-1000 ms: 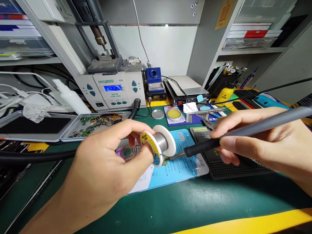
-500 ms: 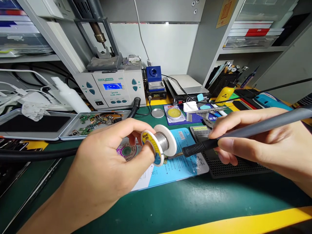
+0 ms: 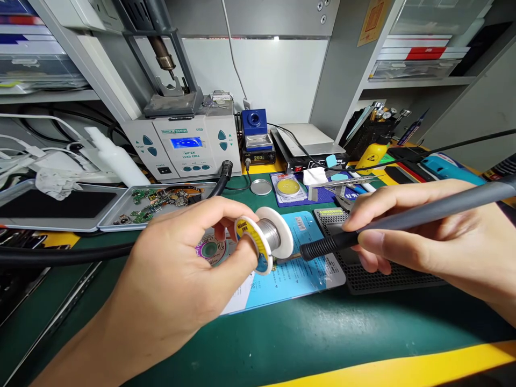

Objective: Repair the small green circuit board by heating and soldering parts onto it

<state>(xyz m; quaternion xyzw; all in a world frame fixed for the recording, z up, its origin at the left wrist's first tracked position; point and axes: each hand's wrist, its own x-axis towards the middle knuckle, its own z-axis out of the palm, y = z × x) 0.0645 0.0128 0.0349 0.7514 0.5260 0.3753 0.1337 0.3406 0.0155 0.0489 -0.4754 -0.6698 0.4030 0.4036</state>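
Observation:
My left hand pinches a white spool of solder wire by its yellow-and-blue labelled side. From the right, my right hand holds a dark grey soldering iron like a pen. The iron's metal tip points left and ends low behind the spool, beside a small green piece that is mostly hidden. Both hands are over a blue printed sheet. A second, purple-labelled reel lies partly behind my left fingers.
A rework station and blue iron stand are at the back. A tray of circuit boards sits left, a yellow flux tin behind the sheet, a black perforated plate right. Cables cross both sides.
The spool in my left hand has moved very slightly right. The iron's tip and my right fingers have shifted slightly left.

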